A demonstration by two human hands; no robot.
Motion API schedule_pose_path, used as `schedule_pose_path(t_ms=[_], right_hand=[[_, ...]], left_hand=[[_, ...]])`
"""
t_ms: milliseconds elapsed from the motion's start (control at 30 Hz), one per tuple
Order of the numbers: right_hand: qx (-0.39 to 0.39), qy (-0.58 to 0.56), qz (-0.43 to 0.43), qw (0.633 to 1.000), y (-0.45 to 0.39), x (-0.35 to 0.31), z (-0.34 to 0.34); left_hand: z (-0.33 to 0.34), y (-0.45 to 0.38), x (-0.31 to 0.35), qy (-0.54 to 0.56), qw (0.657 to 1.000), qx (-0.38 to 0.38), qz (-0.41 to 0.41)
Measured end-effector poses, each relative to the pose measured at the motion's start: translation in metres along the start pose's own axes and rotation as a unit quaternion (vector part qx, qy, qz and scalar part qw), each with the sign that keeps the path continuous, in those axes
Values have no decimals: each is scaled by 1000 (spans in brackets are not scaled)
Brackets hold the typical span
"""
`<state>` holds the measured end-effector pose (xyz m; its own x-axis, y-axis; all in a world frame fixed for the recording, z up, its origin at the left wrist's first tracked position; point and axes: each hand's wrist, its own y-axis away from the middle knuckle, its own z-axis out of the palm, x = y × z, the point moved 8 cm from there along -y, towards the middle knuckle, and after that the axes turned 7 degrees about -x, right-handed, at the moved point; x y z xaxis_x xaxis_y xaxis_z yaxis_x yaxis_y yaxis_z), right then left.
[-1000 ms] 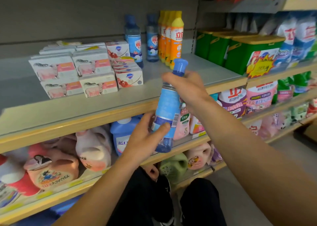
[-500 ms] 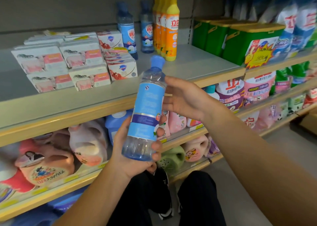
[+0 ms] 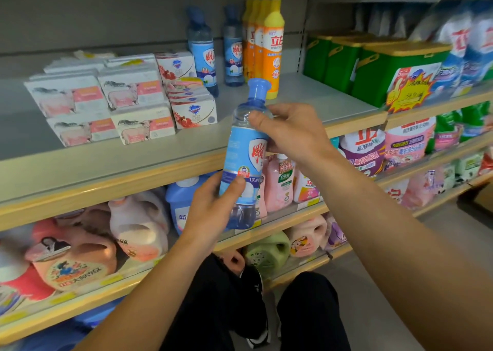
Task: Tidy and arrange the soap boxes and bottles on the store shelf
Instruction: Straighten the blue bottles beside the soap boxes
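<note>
1. I am holding a clear plastic bottle with a blue cap and a blue label (image 3: 246,161) in both hands. It is out in the air, in front of the grey shelf with the wooden edge (image 3: 320,102), not on it.
2. My left hand (image 3: 213,212) grips the low part of the bottle. The thumb curls over the front of the label.
3. My right hand (image 3: 290,133) grips the top part, just under the cap. Its fingers bend round the bottle.
4. The bottle stands almost straight up, leaning a little to 1 o'clock. The red mark on its label faces me.
5. Two more blue bottles of the same kind (image 3: 216,49) stand at the back of the shelf, at about 11 o'clock from my bottle. Tall orange bottles with yellow caps (image 3: 266,46) are just beside them, at 12 o'clock.
6. White soap boxes with pink pictures (image 3: 106,102) sit in stacks at 10 o'clock. They look neat enough.
7. I think this step is putting the loose bottle back with its friends.
8. Next I should lift it up and away to the bare spot in front of the two blue bottles, set it down flat with the label facing out, then let go.
9. I must go gently so I don't knock the other bottles or the small boxes close by.
</note>
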<state>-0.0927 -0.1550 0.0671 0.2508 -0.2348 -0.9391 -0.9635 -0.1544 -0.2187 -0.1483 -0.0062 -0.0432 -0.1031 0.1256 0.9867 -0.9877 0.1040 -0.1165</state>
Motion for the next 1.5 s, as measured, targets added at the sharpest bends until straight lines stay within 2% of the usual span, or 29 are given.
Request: schedule_pose_path(t_ms=[133,233,433,567,633,700,800,867,933,1067,1200,1367,1433,1500], right_hand=[[18,53,-6,998,-6,-5,-6],[19,50,-2,999,-11,-1,-8],[-13,-9,166,986,-28,36,-10],[-36,-16,194,980,-34,44,-10],[-62,-19,180,981,-38,39,-6],[-69,-35,142,987,-44,29,-3],[-18,-69,62,996,-53,7,-11],[13,-63,-9,998,-61,-11,-19],[50,2,-83,995,-67,-30,-26],[122,120,-156,973,-75,-53,-35],[118,151,-144,971,-101,-43,-38],[122,147,-117,975,-133,-22,-38],[104,128,-106,981,-134,-8,-32],[103,123,-83,984,-123,17,-29]], left_hand=[[4,-3,1,59,998,-4,-25],[9,-3,7,90,995,-8,-49],[26,-6,22,118,972,-79,-186],[28,-12,25,111,966,-91,-216],[28,-17,29,87,973,-92,-195],[25,-26,37,18,987,-83,-137],[17,-43,55,-150,987,-55,-33],[13,-57,67,-244,968,-49,27],[9,-72,75,-310,946,-52,74],[-15,-100,79,-457,883,-11,104],[-42,-117,69,-593,802,-15,68],[-48,-131,52,-672,737,-71,36],[-48,-132,46,-689,719,-80,39],[-50,-132,42,-688,721,-74,44]])
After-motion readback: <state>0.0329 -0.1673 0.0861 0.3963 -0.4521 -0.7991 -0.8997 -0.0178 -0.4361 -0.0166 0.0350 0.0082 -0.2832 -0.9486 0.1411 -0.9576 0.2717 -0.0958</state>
